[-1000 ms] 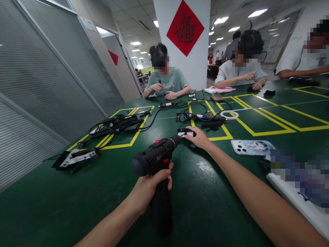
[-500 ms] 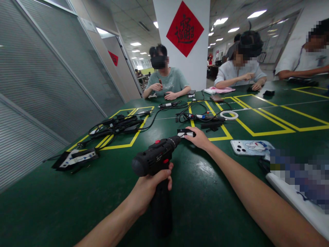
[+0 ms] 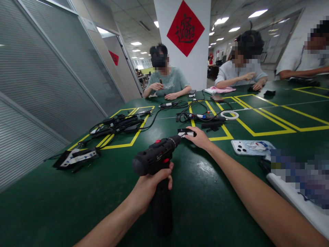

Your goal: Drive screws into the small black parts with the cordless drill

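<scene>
My left hand (image 3: 150,187) is wrapped round the grip of a black electric screwdriver (image 3: 155,159) with a red switch. Its tip points away from me at a small black and white part (image 3: 185,132) lying on the green table (image 3: 77,199). My right hand (image 3: 199,138) rests on that part, fingers curled over its right side and pressing it to the table.
A phone in a cartoon case (image 3: 250,147) lies right of my right arm. A roll of white tape (image 3: 229,115), tangled black cables and tools (image 3: 115,125) and a black and white device (image 3: 75,157) lie further off. Three people sit at the far side.
</scene>
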A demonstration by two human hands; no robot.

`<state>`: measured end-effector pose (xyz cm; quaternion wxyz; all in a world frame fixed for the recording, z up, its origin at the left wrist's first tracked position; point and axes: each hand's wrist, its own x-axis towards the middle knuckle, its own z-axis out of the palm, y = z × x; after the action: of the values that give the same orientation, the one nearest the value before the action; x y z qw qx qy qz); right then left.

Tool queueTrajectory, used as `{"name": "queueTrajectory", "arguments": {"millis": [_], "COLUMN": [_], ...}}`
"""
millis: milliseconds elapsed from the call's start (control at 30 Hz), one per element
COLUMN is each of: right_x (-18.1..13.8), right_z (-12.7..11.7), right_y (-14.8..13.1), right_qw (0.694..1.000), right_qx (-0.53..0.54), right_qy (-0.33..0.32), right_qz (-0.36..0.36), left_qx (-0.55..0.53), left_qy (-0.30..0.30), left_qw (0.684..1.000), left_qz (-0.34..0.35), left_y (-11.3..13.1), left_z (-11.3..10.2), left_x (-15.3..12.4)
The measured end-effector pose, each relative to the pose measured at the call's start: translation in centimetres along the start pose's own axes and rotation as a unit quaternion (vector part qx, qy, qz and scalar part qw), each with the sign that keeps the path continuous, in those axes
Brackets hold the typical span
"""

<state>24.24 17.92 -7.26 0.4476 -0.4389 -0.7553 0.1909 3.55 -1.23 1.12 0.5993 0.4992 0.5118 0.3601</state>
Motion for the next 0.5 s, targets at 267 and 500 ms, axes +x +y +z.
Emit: {"name": "queueTrajectory", "arguments": {"millis": [267,500], "right_x": [0.02,0.09], "right_z": [0.16,0.29], "right_y": [0.27,0.36], "right_qw": [1.0,1.0], "right_qx": [0.006,-0.001], "right_qy": [0.001,0.001], "right_qz": [-0.001,-0.002], "left_qx": [-0.003,0.0], "left_qy": [0.008,0.012], "left_qw": [1.0,1.0], "left_qz": [-0.002,-0.009], "left_y": [0.02,0.22], "left_z": [0.08,0.15], "left_x": [-0.04,-0.1]}}
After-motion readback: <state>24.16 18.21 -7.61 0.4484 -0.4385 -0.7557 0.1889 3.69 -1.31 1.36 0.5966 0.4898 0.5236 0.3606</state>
